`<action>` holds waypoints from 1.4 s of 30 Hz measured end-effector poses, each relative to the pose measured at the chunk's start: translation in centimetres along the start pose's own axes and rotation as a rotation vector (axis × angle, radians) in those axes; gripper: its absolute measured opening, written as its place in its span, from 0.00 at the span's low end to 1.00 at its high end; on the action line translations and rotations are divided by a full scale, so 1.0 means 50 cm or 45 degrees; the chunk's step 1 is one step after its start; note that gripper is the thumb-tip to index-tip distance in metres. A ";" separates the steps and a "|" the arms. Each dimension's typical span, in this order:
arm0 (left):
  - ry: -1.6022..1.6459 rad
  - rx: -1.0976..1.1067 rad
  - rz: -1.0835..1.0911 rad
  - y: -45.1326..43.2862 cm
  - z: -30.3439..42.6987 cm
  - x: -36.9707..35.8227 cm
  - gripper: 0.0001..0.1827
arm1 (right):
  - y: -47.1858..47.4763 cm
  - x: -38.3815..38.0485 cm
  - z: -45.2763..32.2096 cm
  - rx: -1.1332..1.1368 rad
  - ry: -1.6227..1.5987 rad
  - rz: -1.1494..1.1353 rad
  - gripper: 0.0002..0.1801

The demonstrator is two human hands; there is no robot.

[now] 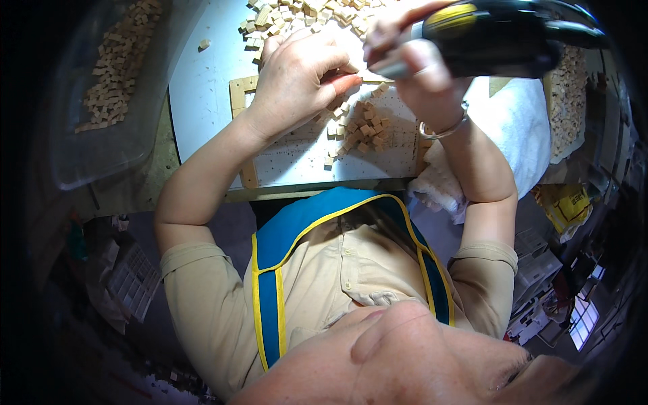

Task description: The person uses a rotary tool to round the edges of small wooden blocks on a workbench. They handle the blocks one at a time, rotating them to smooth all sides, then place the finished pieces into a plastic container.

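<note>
My left hand [304,76] is over the upper edge of a shallow wooden frame [237,98], its thumb and fingers bunched; whatever may be between the fingertips is hidden. My right hand [425,76], blurred, grips the grey front end of a dark hand tool [486,43] with a yellow patch. The tool's exact kind cannot be told. Small wooden cubes [367,126] lie heaped inside the frame on a white, speckled surface. Beyond my hands, a larger pile of wooden cubes [304,17] spreads over the white board [202,101]. One cube [204,44] lies apart on the left.
A clear plastic bin [121,162] with many cubes stands at the left. At the right are a white towel [524,121] and a container filled with small pieces [567,111]. A yellow bag [564,207] is below the table edge. Crates stand lower on both sides.
</note>
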State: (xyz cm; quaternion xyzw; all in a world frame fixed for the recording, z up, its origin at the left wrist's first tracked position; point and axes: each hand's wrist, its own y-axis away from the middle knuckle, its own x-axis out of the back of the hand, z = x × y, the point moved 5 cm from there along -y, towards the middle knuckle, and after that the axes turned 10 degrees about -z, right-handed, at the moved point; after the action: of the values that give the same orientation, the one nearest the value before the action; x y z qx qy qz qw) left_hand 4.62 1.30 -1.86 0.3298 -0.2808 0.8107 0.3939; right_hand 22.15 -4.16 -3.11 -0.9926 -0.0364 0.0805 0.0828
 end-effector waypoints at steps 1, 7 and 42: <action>0.046 0.069 -0.046 0.006 -0.003 -0.003 0.08 | 0.007 0.010 0.013 -0.238 -0.574 0.135 0.20; 0.113 -0.197 -0.175 0.015 0.032 0.029 0.14 | -0.060 0.080 -0.098 0.616 -0.529 0.174 0.33; 0.137 -0.037 -0.047 0.023 0.004 0.021 0.08 | -0.027 0.036 -0.067 0.528 0.574 -0.072 0.09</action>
State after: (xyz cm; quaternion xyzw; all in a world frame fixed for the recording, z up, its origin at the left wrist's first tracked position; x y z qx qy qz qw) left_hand 3.25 1.05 -1.17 0.2851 -0.2649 0.8157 0.4281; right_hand 24.42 -3.19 0.08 -0.9460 -0.0276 -0.1383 0.2918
